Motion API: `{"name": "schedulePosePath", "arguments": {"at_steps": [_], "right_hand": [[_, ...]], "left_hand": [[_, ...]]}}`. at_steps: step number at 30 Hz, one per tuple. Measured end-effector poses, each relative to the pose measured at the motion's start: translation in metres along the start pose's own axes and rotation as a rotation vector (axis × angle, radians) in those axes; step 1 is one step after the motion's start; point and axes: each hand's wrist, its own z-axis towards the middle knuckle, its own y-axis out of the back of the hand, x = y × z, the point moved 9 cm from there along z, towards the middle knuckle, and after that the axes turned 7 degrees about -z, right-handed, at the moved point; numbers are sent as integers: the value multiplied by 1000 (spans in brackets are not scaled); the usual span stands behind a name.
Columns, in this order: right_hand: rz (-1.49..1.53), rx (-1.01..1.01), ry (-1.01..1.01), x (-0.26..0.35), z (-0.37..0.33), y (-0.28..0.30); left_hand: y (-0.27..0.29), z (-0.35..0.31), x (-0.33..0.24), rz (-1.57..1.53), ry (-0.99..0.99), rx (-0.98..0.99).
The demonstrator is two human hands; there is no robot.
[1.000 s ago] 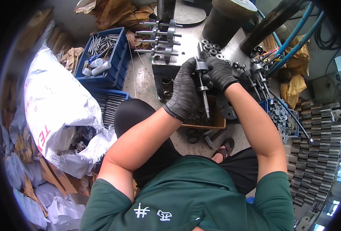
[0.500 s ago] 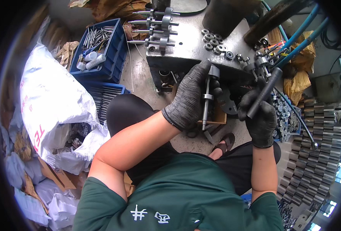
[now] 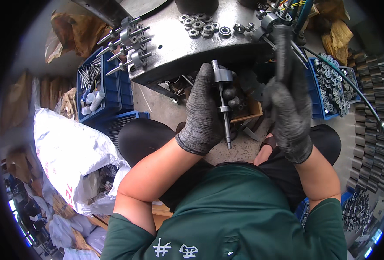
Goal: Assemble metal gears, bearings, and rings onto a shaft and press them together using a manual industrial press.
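Left hand (image 3: pixel 205 108): grey knit glove, fingers closed round a steel shaft (image 3: pixel 223 106) held upright over the lap. The shaft carries a wider cylindrical collar at its upper end and a small ring partway down; its thin lower end hangs free below the palm.

Right hand (image 3: pixel 289 106): same grey glove, fist wrapped round a dark rod-shaped tool (image 3: pixel 282 50) that points up toward the bench edge. The tool is blurred; its tip cannot be made out. The two hands are near each other but apart.

Between and behind the hands: a small open wooden box (image 3: pixel 249 112) below the bench edge, its contents in shadow.

Above the hands: a round grey metal bench plate (image 3: pixel 179 52). On its top, a cluster of ring bearings (image 3: pixel 200 27) lying flat, touching one another. On its left rim, several assembled shafts with collars (image 3: pixel 129 37), lying side by side and sticking out over the edge.

Right of the right hand: a blue tray (image 3: pixel 330 86) filled with small bearings. Further right, rows of stacked dark gear-like parts (image 3: pixel 374 117).

Left of the left hand: a blue crate (image 3: pixel 98 93) holding thin steel pins and some white cylinders. Below it, a large white plastic sack (image 3: pixel 72 156) lying on the floor.

Lower frame: green shirt, bare forearms, dark trousers.
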Motion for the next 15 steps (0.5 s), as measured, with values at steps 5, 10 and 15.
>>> {"name": "schedulePosePath", "arguments": {"at_steps": [5,10,15], "right_hand": [[-924,334,258,-3,-1,-38],[-195,286,-81,-30,-5,-26],[580,271,-547,-42,-4,-30]], "left_hand": [[27,-8,16,168,22,-315],[17,-10,10,235,-7,-284],[-16,-11,15,-276,172,26]]}}
